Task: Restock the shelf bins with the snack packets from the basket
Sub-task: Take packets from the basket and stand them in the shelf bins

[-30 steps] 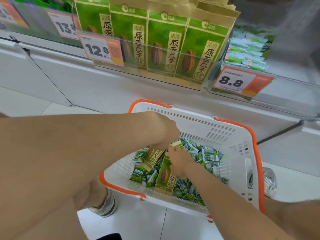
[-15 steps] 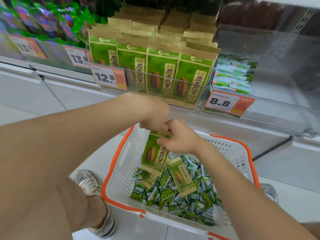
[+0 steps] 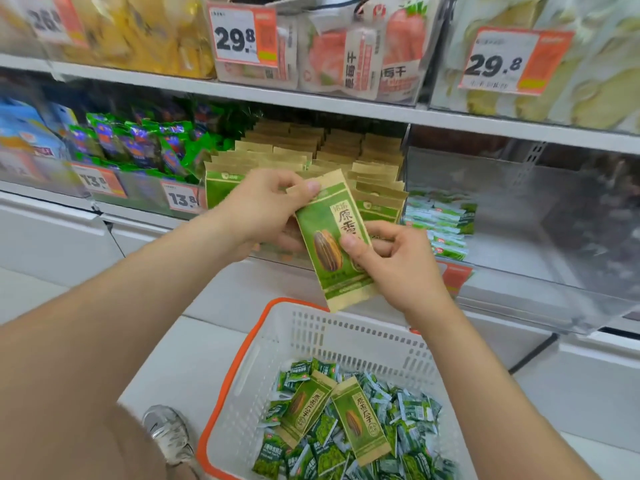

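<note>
Pinching the seed packet (image 3: 329, 244) by its top with the left hand (image 3: 263, 209) and by its lower edge with the right hand (image 3: 391, 261), right in front of the matching bin (image 3: 220, 194), best square it upright, label out, then slide it down into the front row without buckling neighbours.

Right of the held sunflower-seed packet (image 3: 332, 237), the right hand (image 3: 391, 265) hides most of a price tag (image 3: 455, 277); below it, the basket (image 3: 346, 336) is cropped.
</note>
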The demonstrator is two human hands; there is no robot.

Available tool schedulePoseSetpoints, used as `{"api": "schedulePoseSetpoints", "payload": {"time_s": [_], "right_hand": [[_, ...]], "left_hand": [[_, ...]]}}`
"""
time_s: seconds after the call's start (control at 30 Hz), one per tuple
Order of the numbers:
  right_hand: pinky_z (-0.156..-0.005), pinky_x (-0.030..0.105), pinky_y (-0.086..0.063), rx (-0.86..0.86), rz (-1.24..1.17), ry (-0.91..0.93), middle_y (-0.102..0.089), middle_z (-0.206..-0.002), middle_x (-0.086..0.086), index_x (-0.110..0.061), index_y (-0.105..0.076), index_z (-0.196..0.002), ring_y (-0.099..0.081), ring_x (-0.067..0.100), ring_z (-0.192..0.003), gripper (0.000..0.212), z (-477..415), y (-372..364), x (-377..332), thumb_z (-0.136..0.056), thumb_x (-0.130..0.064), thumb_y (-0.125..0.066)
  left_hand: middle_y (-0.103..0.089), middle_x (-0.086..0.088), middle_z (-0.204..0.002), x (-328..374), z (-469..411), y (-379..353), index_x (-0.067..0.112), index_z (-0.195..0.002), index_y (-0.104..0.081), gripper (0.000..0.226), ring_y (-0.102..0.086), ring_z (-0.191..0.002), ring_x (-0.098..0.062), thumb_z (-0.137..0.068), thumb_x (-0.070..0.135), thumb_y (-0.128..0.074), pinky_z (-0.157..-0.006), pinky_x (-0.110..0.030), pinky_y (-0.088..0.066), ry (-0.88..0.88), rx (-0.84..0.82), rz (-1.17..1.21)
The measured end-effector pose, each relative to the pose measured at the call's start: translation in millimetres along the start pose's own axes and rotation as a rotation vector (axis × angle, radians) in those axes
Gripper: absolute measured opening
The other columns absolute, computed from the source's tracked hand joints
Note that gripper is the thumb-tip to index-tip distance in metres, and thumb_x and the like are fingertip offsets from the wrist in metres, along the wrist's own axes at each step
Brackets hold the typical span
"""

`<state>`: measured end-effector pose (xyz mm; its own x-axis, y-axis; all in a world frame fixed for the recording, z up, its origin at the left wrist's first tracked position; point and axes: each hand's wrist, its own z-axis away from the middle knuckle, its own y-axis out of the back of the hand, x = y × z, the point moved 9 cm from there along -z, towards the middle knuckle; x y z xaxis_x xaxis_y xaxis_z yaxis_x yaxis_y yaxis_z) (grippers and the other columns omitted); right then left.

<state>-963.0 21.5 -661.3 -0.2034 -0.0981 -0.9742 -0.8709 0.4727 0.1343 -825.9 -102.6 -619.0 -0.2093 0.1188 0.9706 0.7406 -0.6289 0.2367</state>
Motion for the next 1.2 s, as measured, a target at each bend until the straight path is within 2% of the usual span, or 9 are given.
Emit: {"api": "schedulePoseSetpoints", "payload": {"time_s": [0.17, 0.33, 0.47, 0.63, 0.77, 0.87, 1.0, 1.1, 1.2], "right_hand": [[-0.073, 0.053, -0.062, 0.237, 0.036, 0.046, -0.08, -0.082, -0.002, -0.016, -0.068, -0.11, -0.078, 0.023, -0.08, 0.022, 3, 0, -10, -0.096, -0.033, -0.073], [-0.078, 0.057, -0.062, 0.211, 0.006, 0.026, -0.08, -0.088, 0.0, -0.017, -0.069, -0.109, -0.078, 0.021, -0.083, 0.019, 2, -13, -24, -0.097, -0.03, -0.073], [-0.081, 0.047, -0.064, 0.051, 0.024, 0.061, -0.08, -0.098, -0.005, -0.027, -0.055, -0.13, -0.077, 0.015, -0.09, 0.04, -8, -30, -48, -0.096, -0.02, -0.074], [-0.086, 0.043, -0.059, 0.161, 0.306, 0.269, -0.074, -0.098, -0.019, -0.029, -0.053, -0.112, -0.071, -0.001, -0.091, 0.037, -28, -50, -82, -0.089, -0.018, -0.081], [-0.081, 0.04, -0.061, 0.14, 0.319, 0.373, -0.071, -0.1, -0.015, -0.031, -0.05, -0.11, -0.07, 0.004, -0.091, 0.04, -51, -82, -102, -0.089, -0.017, -0.081], [-0.077, 0.034, -0.058, 0.047, 0.426, 0.417, -0.068, -0.1, -0.016, -0.035, -0.046, -0.105, -0.065, 0.005, -0.091, 0.041, -65, -114, -105, -0.09, -0.017, -0.08], [-0.07, 0.021, -0.043, -0.022, 0.547, 0.447, -0.064, -0.088, -0.015, -0.031, -0.044, -0.103, -0.055, 0.004, -0.083, 0.039, -77, -140, -96, -0.091, -0.019, -0.078], [-0.093, 0.036, -0.036, -0.006, 0.839, 0.453, -0.046, -0.092, -0.016, -0.031, -0.047, -0.115, -0.028, 0.008, -0.092, 0.039, -86, -154, -91, -0.09, -0.03, -0.077], [-0.094, 0.043, -0.031, 0.052, 0.937, 0.438, -0.049, -0.1, -0.014, -0.033, -0.052, -0.123, -0.035, 0.016, -0.11, 0.05, -98, -157, -100, -0.083, -0.04, -0.082]], "left_hand": [[-0.08, -0.007, -0.108, -3, 8, -23, 0.017, -0.129, -0.062, 0.049, -0.078, -0.098, -0.026, -0.086, 0.002, -0.081, -0.082, -0.044, -0.065, 0.082, -0.262, 0.019], [-0.081, 0.0, -0.102, 3, 6, -12, 0.024, -0.123, -0.065, 0.051, -0.078, -0.093, -0.019, -0.083, 0.001, -0.085, -0.071, -0.032, -0.063, -0.017, -0.307, -0.282], [-0.081, -0.003, -0.097, 12, 2, 14, 0.021, -0.117, -0.068, 0.046, -0.079, -0.086, -0.019, -0.08, 0.001, -0.086, -0.071, -0.036, -0.062, -0.08, -0.366, -0.413], [-0.078, 0.006, -0.083, 29, -20, 82, 0.026, -0.098, -0.071, 0.044, -0.075, -0.077, -0.011, -0.065, 0.016, -0.1, -0.078, -0.041, -0.064, -0.239, 0.034, -0.652], [-0.064, 0.007, -0.094, 33, -31, 140, 0.032, -0.089, -0.062, 0.028, -0.063, -0.085, -0.019, -0.088, 0.01, -0.08, -0.081, -0.048, -0.059, -0.297, 0.478, -0.855], [-0.061, -0.001, -0.104, 25, -40, 154, 0.027, -0.098, -0.07, 0.021, -0.06, -0.09, -0.031, -0.095, 0.006, -0.067, -0.078, -0.05, -0.058, -0.266, 0.462, -0.972], [-0.073, -0.013, -0.089, 10, -49, 173, 0.017, -0.089, -0.078, 0.026, -0.066, -0.083, -0.04, -0.09, 0.0, -0.058, -0.074, -0.054, -0.061, -0.18, 0.419, -0.927], [-0.075, -0.012, -0.089, 7, -53, 177, 0.022, -0.094, -0.082, 0.04, -0.068, -0.084, -0.04, -0.088, -0.006, -0.054, -0.073, -0.053, -0.062, -0.192, 0.427, -0.914], [-0.074, -0.009, -0.083, 3, -57, 182, 0.026, -0.084, -0.078, 0.038, -0.067, -0.08, -0.04, -0.088, -0.003, -0.055, -0.072, -0.053, -0.062, -0.204, 0.449, -0.868]]}}
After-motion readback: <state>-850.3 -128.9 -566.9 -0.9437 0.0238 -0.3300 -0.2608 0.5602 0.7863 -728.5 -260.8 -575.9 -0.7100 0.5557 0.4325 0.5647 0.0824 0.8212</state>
